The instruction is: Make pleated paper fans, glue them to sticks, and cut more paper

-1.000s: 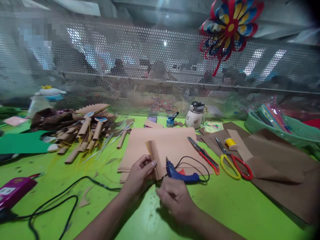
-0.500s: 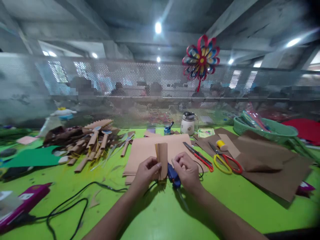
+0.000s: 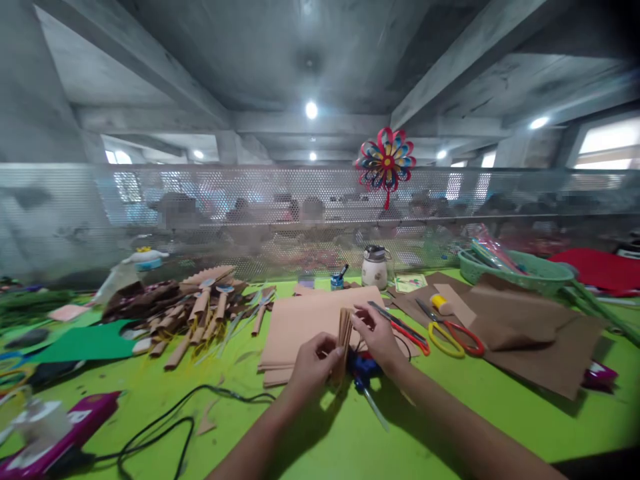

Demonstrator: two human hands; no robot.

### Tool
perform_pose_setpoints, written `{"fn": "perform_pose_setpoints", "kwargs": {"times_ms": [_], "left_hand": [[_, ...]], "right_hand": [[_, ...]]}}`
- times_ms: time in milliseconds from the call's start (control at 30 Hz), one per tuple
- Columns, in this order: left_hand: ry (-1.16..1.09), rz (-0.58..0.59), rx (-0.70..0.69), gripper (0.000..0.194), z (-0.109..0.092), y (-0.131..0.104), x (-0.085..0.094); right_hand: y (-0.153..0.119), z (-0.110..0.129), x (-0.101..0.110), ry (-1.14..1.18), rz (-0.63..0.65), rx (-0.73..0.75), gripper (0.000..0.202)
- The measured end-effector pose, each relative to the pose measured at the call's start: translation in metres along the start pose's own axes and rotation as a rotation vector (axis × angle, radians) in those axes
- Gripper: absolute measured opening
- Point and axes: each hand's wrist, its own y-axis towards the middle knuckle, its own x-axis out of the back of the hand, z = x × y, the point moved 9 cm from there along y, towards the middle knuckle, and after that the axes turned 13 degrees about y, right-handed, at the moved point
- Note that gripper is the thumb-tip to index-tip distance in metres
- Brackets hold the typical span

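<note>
My left hand (image 3: pixel 319 360) pinches a stack of folded brown paper strips (image 3: pixel 344 337), held upright above the green table (image 3: pixel 300 443). At the top right edge of that stack, the fingertips of my right hand (image 3: pixel 373 330) touch the paper. A blue glue gun (image 3: pixel 364 367) lies partly hidden beneath my right hand, with a pale stick poking out toward me. Behind both hands are flat sheets of light brown paper (image 3: pixel 295 323).
Red-handled shears (image 3: pixel 410 337) and scissors with yellow and red handles (image 3: pixel 450 337) lie to the right, near dark brown paper (image 3: pixel 550 340). Rolled paper pieces (image 3: pixel 200 310) and a black cable (image 3: pixel 200 390) are at left. A jar (image 3: pixel 375 270) stands behind.
The paper stack has turned, showing its folded edges more narrowly. My right hand has moved from beside the glue gun up to the stack's top. The view has tilted upward.
</note>
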Motion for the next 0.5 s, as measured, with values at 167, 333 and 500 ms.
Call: {"fn": "perform_pose_setpoints", "kwargs": {"times_ms": [167, 333, 500], "left_hand": [[0.031, 0.014, 0.005, 0.026, -0.001, 0.0, 0.002], [0.144, -0.014, -0.039, 0.019, -0.001, -0.001, 0.003], [0.285, -0.012, -0.106, 0.014, -0.003, -0.002, -0.001]], "right_hand": [[0.003, 0.002, -0.018, 0.04, 0.136, -0.061, 0.039], [-0.006, -0.006, -0.026, 0.097, 0.146, -0.128, 0.048], [-0.011, -0.014, -0.029, 0.136, 0.142, -0.163, 0.055]]}}
